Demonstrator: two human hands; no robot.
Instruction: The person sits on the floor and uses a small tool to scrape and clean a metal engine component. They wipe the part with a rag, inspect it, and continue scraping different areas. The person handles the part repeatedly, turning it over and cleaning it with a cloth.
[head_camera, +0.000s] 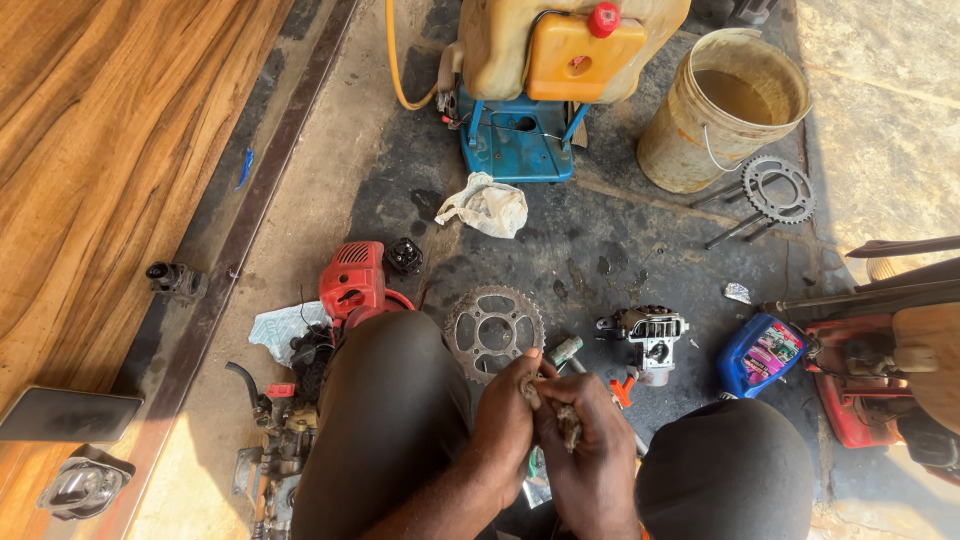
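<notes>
sprocket (493, 333) on floor (590, 250) just beyond both hands | engine part (648, 338) right of sprocket | oil bottle (760, 354) further right | bucket (722, 108) far right behind | rag (486, 205) behind sprocket

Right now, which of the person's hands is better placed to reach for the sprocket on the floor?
Probably the left hand: it sits just below the toothed sprocket, nearly touching its rim. The right hand is farther away and grips a small grimy part.
</notes>
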